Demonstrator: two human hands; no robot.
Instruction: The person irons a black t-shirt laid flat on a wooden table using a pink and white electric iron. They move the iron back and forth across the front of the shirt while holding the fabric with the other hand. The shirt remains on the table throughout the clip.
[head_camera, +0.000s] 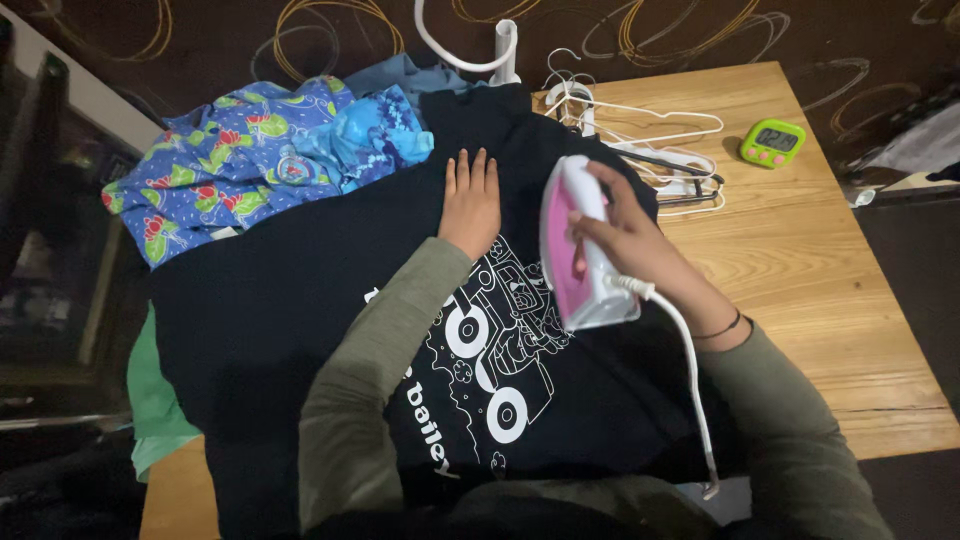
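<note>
Wooden table (820, 300), dark shirt (300, 320) lying spread across it. Right hand (625, 235) is gripping the pink iron (580, 250), fingers clamped on its handle; left hand (470, 200) is pressing flat, fingers together (mid-ironing, I'd judge). Next stroke needs the cloth held taut.

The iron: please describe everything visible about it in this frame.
The iron is small, with a white plastic body and a pink top and handle area. The right hand wraps its handle in a closed grip. It sits soleplate-down on the black printed T-shirt, nose pointing away from the person. A white cord leaves its rear and runs back toward the person. The soleplate itself is hidden.
</note>
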